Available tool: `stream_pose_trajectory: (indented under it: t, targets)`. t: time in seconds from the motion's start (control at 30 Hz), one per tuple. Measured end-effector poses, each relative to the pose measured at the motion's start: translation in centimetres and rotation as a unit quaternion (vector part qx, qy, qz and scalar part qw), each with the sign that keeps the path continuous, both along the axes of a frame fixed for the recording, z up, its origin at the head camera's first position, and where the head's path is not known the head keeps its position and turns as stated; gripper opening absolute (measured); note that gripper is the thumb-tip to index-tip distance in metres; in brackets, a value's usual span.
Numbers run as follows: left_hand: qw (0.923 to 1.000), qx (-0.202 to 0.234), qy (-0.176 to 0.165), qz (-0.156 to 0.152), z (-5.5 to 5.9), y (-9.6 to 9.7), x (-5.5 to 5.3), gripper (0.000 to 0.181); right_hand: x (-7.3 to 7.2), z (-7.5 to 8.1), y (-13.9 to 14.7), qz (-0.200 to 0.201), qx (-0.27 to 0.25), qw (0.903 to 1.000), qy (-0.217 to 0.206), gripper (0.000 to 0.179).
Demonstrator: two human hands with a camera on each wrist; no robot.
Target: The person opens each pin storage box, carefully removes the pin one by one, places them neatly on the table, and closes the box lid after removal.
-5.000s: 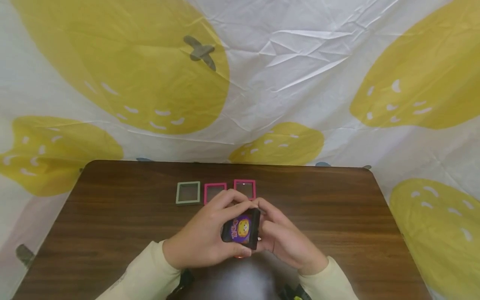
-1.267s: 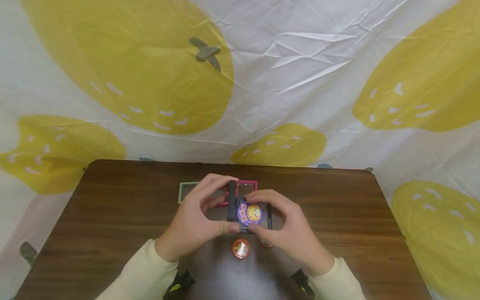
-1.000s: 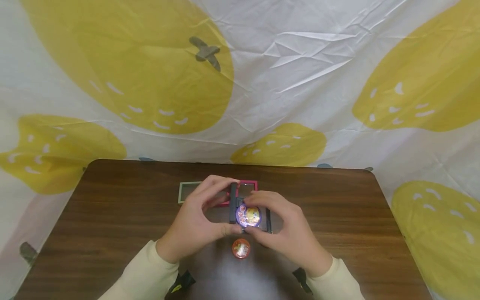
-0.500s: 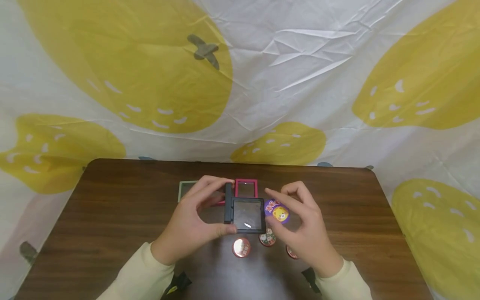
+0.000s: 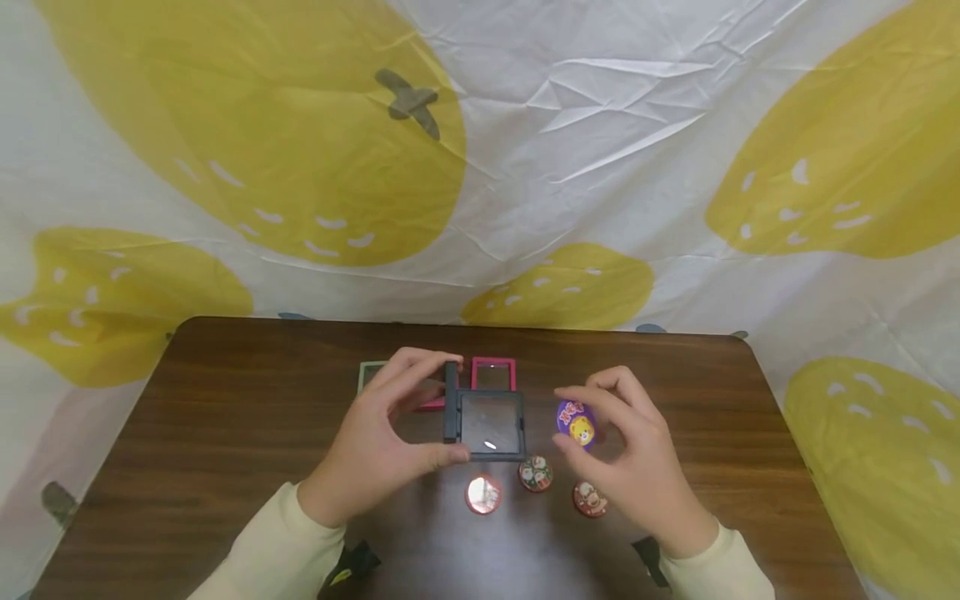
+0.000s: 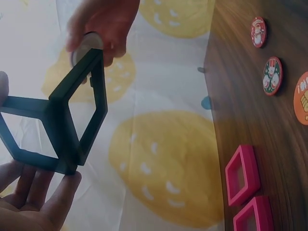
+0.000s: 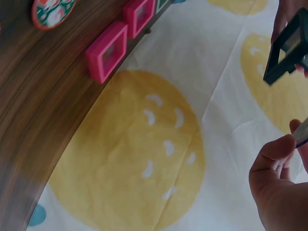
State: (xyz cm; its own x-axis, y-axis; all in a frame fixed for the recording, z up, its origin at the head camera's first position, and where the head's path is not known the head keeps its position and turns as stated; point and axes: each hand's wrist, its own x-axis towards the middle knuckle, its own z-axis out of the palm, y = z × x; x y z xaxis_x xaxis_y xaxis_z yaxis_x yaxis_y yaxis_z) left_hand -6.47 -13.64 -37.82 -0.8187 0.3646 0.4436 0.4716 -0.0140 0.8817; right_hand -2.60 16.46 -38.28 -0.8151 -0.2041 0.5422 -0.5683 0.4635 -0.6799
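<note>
My left hand [image 5: 375, 433] grips a dark hinged display frame [image 5: 491, 427] by its left half, thumb at the lower edge and fingers over the top. The frame stands opened out, with a clear film window in each half, as the left wrist view shows. To its right, my right hand [image 5: 637, 458] pinches a round purple badge [image 5: 576, 425] with a yellow bear face, apart from the frame. In the left wrist view the badge [image 6: 87, 45] shows its pale back, partly behind the frame. Both things are held up above the table.
Three round badges lie on the brown table [image 5: 225, 467]: an orange-red one [image 5: 483, 495], a green one [image 5: 536, 473] and a red one [image 5: 590, 498]. Behind the left hand are a pink frame [image 5: 493, 374], a second pink frame and a green frame [image 5: 366, 372]. A patterned cloth hangs behind.
Earlier the purple badge was inside the dark frame, which was first closed and then opened. My right hand has drawn the badge out to the right; the left hand still holds the frame.
</note>
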Motion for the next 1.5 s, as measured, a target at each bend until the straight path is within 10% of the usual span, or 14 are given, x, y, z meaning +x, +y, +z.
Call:
stream_pose_trajectory:
  t: [0.7, 1.0, 1.2, 1.5]
  targets:
    - [0.9993, -0.009, -0.016, 0.033, 0.2, -1.1, -0.2, 0.087, 2.4, -2.4, 7.6, -0.065, 0.133, 0.9890, 0.006, 0.054]
    - [0.9992, -0.009, -0.020, 0.033, 0.2, -0.9, -0.2, 0.086, 2.7, -7.2, 9.8, -0.048, 0.270, 0.9615, 0.009, 0.055]
    - [0.9990, -0.011, -0.022, 0.036, 0.2, -0.9, -0.2, 0.086, 3.6, -9.3, 9.8, -0.047, 0.321, 0.9436, -0.066, 0.055]
    - [0.9993, -0.008, -0.016, 0.033, 0.0, -0.9, -0.3, 0.086, 4.2, -10.5, 9.0, -0.046, 0.332, 0.9373, -0.095, 0.056]
